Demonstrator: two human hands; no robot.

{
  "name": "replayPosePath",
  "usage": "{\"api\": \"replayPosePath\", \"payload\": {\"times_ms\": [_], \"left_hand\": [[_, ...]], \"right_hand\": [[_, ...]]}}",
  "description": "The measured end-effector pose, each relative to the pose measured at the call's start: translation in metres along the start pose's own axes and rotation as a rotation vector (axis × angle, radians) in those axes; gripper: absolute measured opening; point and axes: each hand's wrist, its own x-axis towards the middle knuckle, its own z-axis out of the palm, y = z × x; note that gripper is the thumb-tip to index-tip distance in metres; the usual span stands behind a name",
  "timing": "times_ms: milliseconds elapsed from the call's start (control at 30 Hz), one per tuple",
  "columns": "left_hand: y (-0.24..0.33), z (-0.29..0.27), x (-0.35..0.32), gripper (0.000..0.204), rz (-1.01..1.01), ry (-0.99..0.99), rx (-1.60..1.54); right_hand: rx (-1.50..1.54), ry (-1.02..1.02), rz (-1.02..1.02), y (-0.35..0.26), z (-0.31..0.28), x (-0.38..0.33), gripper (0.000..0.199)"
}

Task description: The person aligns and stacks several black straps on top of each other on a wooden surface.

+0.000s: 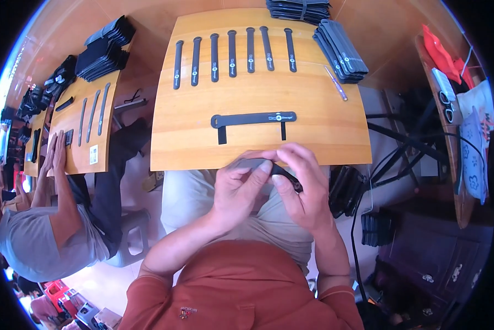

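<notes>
Both hands meet just past the table's near edge, above my lap. My left hand (237, 190) pinches one end of a dark fabric strap (287, 175) between thumb and fingers. The other part of that strap is gripped by my right hand (304, 187), its thumb pressing on it; my fingers hide much of it. Beyond them on the table (192, 151), a grey strap with a slotted end (252, 119) lies crosswise over two short black strips (222, 136). Farther back, several similar straps (231, 54) stand in a spaced row.
A stack of grey straps (340, 52) and a pen-like tool (335, 83) lie at the right; dark bundles (298, 10) sit at the far edge. Leftward, a co-worker (54, 231) works at another table (82, 159). A wooden shelf (460, 203) stands right.
</notes>
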Motion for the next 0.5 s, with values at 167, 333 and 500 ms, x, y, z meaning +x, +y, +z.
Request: {"api": "replayPosePath", "payload": {"times_ms": [167,333,500], "left_hand": [[-0.009,-0.027,0.001,0.024,-0.017,0.112,-0.113],[-0.005,-0.059,0.008,0.018,0.001,0.252,-0.068],[-0.008,-0.08,0.016,0.017,0.018,0.293,0.076]], "right_hand": [[0.242,-0.289,0.412,0.03,-0.004,-0.014,0.02],[0.275,-0.362,0.441,0.049,-0.01,-0.003,0.022],[0.336,-0.354,0.63,0.073,-0.015,0.002,0.019]]}}
